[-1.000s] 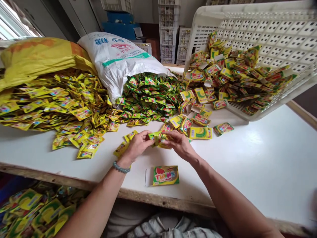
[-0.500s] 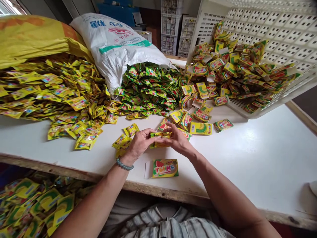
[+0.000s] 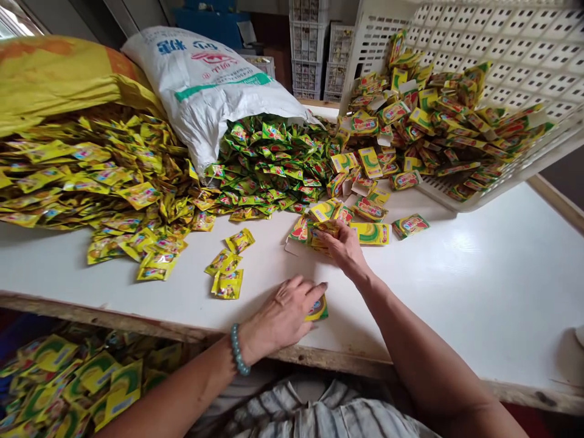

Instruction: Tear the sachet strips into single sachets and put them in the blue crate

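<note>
My left hand (image 3: pixel 285 313) is spread over a flat TWINS candy box (image 3: pixel 318 309) near the table's front edge. Its fingers are apart and hide most of the box; only the right end shows. Up and to the right, my right hand (image 3: pixel 344 246) has its fingers closed on small yellow candy sachets (image 3: pixel 320 236), partly covered by the fingers. It is at the near side of a loose group of candy boxes, including a yellow box (image 3: pixel 375 233). Several yellow sachets (image 3: pixel 228 283) lie on the table beyond my left hand.
A yellow sack (image 3: pixel 59 73) and a white sack (image 3: pixel 205 73) spill yellow sachets (image 3: pixel 114 170) and green sachets (image 3: pixel 274 161). A tilted white basket (image 3: pixel 538 91) holds many filled boxes. More flat packaging (image 3: pixel 73 383) sits below the table's front left edge.
My hands, together on the sachets before, have separated. The left has come down toward me onto the flat box; the right has moved right to the loose boxes.
</note>
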Demonstrator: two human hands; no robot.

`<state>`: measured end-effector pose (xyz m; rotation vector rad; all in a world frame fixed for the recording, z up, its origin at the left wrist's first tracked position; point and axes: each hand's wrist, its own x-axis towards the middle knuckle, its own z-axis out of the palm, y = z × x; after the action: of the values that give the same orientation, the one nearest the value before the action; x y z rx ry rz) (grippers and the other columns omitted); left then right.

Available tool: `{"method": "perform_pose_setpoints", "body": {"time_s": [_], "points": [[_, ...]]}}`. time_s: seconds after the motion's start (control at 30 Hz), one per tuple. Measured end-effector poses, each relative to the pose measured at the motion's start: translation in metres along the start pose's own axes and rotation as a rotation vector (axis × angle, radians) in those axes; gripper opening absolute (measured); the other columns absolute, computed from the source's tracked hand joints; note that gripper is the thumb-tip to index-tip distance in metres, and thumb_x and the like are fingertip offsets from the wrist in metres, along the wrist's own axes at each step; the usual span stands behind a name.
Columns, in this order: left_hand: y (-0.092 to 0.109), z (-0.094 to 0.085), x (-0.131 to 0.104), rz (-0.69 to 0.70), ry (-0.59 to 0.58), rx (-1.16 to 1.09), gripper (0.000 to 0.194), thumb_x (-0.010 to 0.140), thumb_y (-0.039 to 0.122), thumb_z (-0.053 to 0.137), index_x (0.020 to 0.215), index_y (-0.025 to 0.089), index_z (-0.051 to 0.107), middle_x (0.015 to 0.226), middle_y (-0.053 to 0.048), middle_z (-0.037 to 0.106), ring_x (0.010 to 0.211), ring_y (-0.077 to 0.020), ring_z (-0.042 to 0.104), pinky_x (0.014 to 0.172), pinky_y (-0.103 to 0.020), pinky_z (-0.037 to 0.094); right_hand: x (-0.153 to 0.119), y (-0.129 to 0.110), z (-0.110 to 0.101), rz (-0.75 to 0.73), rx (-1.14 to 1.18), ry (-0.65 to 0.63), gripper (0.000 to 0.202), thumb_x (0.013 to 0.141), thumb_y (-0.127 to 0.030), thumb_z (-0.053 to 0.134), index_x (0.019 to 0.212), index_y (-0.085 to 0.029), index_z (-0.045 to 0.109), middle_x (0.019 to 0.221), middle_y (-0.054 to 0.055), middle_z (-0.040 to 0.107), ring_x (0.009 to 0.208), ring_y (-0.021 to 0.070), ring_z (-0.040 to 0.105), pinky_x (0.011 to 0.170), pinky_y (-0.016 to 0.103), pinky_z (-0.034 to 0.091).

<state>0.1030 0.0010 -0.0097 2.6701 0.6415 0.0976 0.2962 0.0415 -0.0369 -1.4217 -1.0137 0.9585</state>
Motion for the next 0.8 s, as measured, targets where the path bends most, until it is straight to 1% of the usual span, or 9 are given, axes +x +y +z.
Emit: {"method": "perform_pose_setpoints", "body": {"time_s": [0.07, 0.17, 0.27, 0.3, 0.37, 0.47, 0.6, 0.7, 0.8], "points": [[-0.010, -0.005, 0.006, -0.076, 0.062, -0.009, 0.064, 0.074, 0.022, 0.073, 0.135, 0.021, 0.054, 0.105, -0.010, 0.066, 0.101, -0.0284, 0.060, 0.088, -0.039, 0.050, 0.000, -0.005, -0.002, 0.003, 0.013, 0.040, 0.033, 0.073, -0.045, 0.071, 0.090, -0.018, 0.064, 0.075, 0.002, 0.067, 0.070, 0.0167, 0.061, 0.065, 0.029, 0.050], [-0.040, -0.028, 0.014, -0.394, 0.351, -0.214, 0.052, 0.074, 0.034, 0.074, 0.124, 0.023, 0.062, 0.097, -0.007, 0.065, 0.088, -0.0240, 0.063, 0.081, -0.036, 0.052, -0.001, -0.015, -0.004, 0.029, 0.117, 0.099, 0.036, 0.068, -0.046, 0.076, 0.088, -0.018, 0.062, 0.075, 0.001, 0.067, 0.070, 0.0172, 0.062, 0.066, 0.030, 0.052], [-0.071, -0.052, 0.015, -0.705, 0.683, -0.746, 0.047, 0.072, 0.050, 0.075, 0.107, 0.021, 0.065, 0.094, -0.005, 0.068, 0.078, -0.0193, 0.065, 0.069, -0.030, 0.055, -0.002, -0.024, -0.004, 0.044, 0.374, 0.112, 0.042, 0.063, -0.044, 0.081, 0.090, -0.020, 0.060, 0.081, 0.000, 0.069, 0.073, 0.0174, 0.067, 0.073, 0.032, 0.055], [-0.077, -0.058, 0.014, -0.750, 0.758, -0.948, 0.047, 0.071, 0.052, 0.076, 0.104, 0.020, 0.065, 0.095, -0.004, 0.070, 0.077, -0.0180, 0.066, 0.066, -0.028, 0.055, -0.004, -0.027, -0.002, 0.056, 0.449, 0.085, 0.043, 0.062, -0.042, 0.083, 0.091, -0.020, 0.059, 0.082, 0.000, 0.070, 0.073, 0.0172, 0.068, 0.074, 0.033, 0.056], [-0.082, -0.062, 0.011, -0.783, 0.834, -1.262, 0.048, 0.069, 0.051, 0.078, 0.101, 0.019, 0.065, 0.098, -0.005, 0.072, 0.076, -0.0167, 0.068, 0.062, -0.026, 0.056, -0.007, -0.033, 0.001, 0.092, 0.522, -0.008, 0.044, 0.061, -0.039, 0.085, 0.092, -0.020, 0.060, 0.083, 0.000, 0.071, 0.072, 0.0168, 0.069, 0.075, 0.033, 0.056], [-0.074, -0.055, 0.007, -0.793, 0.807, -1.515, 0.042, 0.072, 0.047, 0.078, 0.099, 0.017, 0.068, 0.096, -0.007, 0.075, 0.075, -0.0169, 0.070, 0.058, -0.025, 0.057, -0.013, -0.037, 0.009, 0.122, 0.493, -0.115, 0.043, 0.061, -0.039, 0.085, 0.091, -0.020, 0.061, 0.080, 0.000, 0.070, 0.070, 0.0163, 0.068, 0.073, 0.032, 0.056], [-0.064, -0.043, 0.000, -0.767, 0.659, -1.706, 0.036, 0.078, 0.037, 0.075, 0.107, 0.017, 0.069, 0.109, -0.011, 0.075, 0.088, -0.0213, 0.073, 0.066, -0.029, 0.060, -0.015, -0.034, 0.014, 0.125, 0.447, -0.115, 0.042, 0.062, -0.043, 0.084, 0.089, -0.019, 0.061, 0.081, -0.001, 0.070, 0.072, 0.0152, 0.067, 0.074, 0.030, 0.055], [-0.065, -0.043, -0.005, -0.766, 0.490, -1.664, 0.040, 0.068, 0.030, 0.082, 0.104, 0.016, 0.072, 0.109, -0.012, 0.075, 0.092, -0.0241, 0.073, 0.074, -0.031, 0.060, -0.013, -0.027, 0.015, 0.140, 0.434, -0.120, 0.044, 0.061, -0.042, 0.084, 0.091, -0.019, 0.062, 0.082, 0.000, 0.070, 0.074, 0.0156, 0.066, 0.074, 0.030, 0.054], [-0.068, -0.046, -0.005, -0.736, 0.323, -1.505, 0.046, 0.061, 0.028, 0.088, 0.103, 0.015, 0.074, 0.109, -0.011, 0.076, 0.094, -0.0246, 0.072, 0.079, -0.029, 0.057, -0.012, -0.022, 0.018, 0.137, 0.382, -0.122, 0.044, 0.060, -0.042, 0.084, 0.091, -0.019, 0.062, 0.080, 0.000, 0.068, 0.072, 0.0151, 0.064, 0.072, 0.030, 0.052]]}}
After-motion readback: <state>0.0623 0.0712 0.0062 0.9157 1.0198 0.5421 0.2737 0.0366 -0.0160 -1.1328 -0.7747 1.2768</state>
